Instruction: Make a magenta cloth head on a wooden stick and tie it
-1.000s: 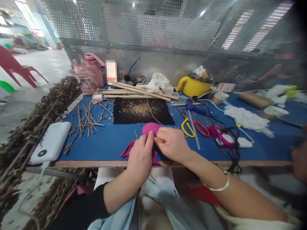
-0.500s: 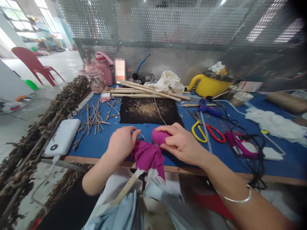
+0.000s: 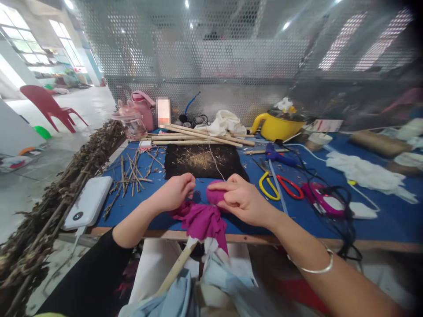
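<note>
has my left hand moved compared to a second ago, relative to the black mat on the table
Yes. The left hand has shifted left, off the magenta cloth bundle, and now sits nearer the near-left corner of the black mat.

You've got almost nothing to read here: the white power bank at your left, lying on the edge of the blue table, carries a small dark round mark with a light figure in it, too small for you to make out; the paper behind the yellow pot shows red print that stays blurred, and one patch by the pink bag is blanked out
</note>
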A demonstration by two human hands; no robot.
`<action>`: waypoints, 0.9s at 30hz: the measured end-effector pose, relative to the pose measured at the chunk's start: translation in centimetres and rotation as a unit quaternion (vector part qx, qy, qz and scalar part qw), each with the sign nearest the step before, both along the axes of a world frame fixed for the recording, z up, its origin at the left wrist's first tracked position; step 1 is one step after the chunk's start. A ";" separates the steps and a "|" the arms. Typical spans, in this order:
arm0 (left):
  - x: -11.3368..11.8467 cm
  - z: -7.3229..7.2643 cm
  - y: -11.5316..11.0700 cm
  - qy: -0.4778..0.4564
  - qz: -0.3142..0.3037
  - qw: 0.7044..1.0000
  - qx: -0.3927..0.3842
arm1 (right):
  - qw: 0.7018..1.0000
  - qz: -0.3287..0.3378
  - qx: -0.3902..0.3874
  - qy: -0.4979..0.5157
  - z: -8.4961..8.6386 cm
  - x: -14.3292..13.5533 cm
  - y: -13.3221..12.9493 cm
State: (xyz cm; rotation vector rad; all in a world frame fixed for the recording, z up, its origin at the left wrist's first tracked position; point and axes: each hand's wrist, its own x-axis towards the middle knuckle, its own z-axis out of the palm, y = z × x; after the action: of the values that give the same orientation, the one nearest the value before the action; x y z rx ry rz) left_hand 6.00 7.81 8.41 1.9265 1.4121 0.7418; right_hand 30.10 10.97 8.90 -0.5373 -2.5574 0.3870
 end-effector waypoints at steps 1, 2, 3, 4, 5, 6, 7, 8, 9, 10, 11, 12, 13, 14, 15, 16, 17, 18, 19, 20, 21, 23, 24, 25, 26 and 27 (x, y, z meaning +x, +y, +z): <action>0.1 0.0 0.1 -0.056 0.009 0.998 -0.039 | 1.000 -0.003 0.005 0.008 -0.2 0.1 -0.1; 0.2 -0.1 0.1 -0.118 0.013 0.990 -0.082 | 1.000 -0.006 0.010 0.014 -0.3 0.3 -0.2; 0.3 -0.1 0.2 -0.179 0.011 0.976 -0.125 | 1.000 -0.009 0.015 0.019 -0.4 0.5 -0.4; 0.5 0.0 0.3 -0.229 0.005 0.960 -0.162 | 1.000 -0.012 0.020 0.021 -0.5 0.6 -0.5; 0.6 0.1 0.4 -0.263 -0.010 0.946 -0.191 | 0.999 -0.016 0.025 0.023 -0.7 0.7 -0.7; 0.7 0.3 0.5 -0.281 -0.028 0.937 -0.205 | 0.999 -0.019 0.030 0.026 -0.8 0.8 -0.8; 0.8 0.5 0.6 -0.293 -0.039 0.934 -0.202 | 0.999 -0.020 0.037 0.030 -0.9 0.9 -0.9; 0.8 0.7 0.8 -0.305 -0.032 0.934 -0.183 | 0.998 -0.023 0.046 0.036 -1.1 0.9 -1.1; 0.8 0.9 0.9 -0.320 0.003 0.936 -0.149 | 0.997 -0.025 0.057 0.043 -1.3 0.9 -1.2; 0.7 1.1 1.0 -0.331 0.064 0.937 -0.096 | 0.996 -0.026 0.070 0.054 -1.6 1.0 -1.3; 0.5 1.2 0.9 -0.326 0.144 0.934 -0.022 | 0.994 -0.027 0.083 0.065 -1.8 1.0 -1.3; 0.4 1.4 0.7 -0.293 0.227 0.927 0.063 | 0.992 -0.028 0.094 0.076 -2.0 1.0 -1.4; 0.2 1.4 0.2 -0.233 0.294 0.916 0.141 | 0.991 -0.031 0.100 0.085 -2.2 1.1 -1.5; 0.2 1.5 -0.4 -0.154 0.325 0.912 0.198 | 0.990 -0.033 0.102 0.090 -2.4 1.1 -1.5; 0.2 1.5 -1.3 -0.065 0.322 0.917 0.226 | 0.990 -0.035 0.100 0.092 -2.5 1.2 -1.6; 0.4 1.5 -2.3 0.016 0.286 0.935 0.211 | 0.990 -0.038 0.097 0.090 -2.5 1.2 -1.6; 0.7 1.4 -3.2 0.092 0.231 0.955 0.162 | 0.991 -0.040 0.094 0.088 -2.4 1.2 -1.7; 1.0 1.3 -4.1 0.153 0.178 0.967 0.099 | 0.991 -0.042 0.092 0.086 -2.4 1.2 -1.7; 1.5 1.1 -4.8 0.193 0.129 0.972 0.044 | 0.991 -0.045 0.090 0.083 -2.3 1.2 -1.7; 1.9 0.9 -5.3 0.214 0.092 0.972 0.008 | 0.992 -0.047 0.088 0.081 -2.2 1.2 -1.7; 2.3 0.8 -5.5 0.217 0.068 0.974 -0.001 | 0.992 -0.048 0.086 0.080 -2.2 1.1 -1.6; 2.9 0.4 -5.2 0.206 0.037 0.977 0.029 | 0.992 -0.046 0.083 0.078 -2.1 1.1 -1.5; 3.1 0.3 -4.7 0.213 0.028 0.975 0.049 | 0.993 -0.042 0.082 0.077 -2.1 1.0 -1.5; 3.1 0.3 -4.1 0.232 0.017 0.971 0.061 | 0.993 -0.040 0.080 0.075 -2.1 1.0 -1.4; 3.0 0.3 -3.4 0.258 -0.004 0.964 0.061 | 0.994 -0.039 0.078 0.072 -2.1 1.0 -1.4; 2.9 0.4 -2.6 0.285 -0.031 0.957 0.051 | 0.994 -0.039 0.076 0.069 -2.0 1.0 -1.4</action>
State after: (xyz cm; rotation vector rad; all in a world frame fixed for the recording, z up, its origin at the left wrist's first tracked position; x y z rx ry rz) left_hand 8.89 5.19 8.79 2.3742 1.6522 0.2287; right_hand 31.11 9.57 6.86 -0.5329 -2.4014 0.1941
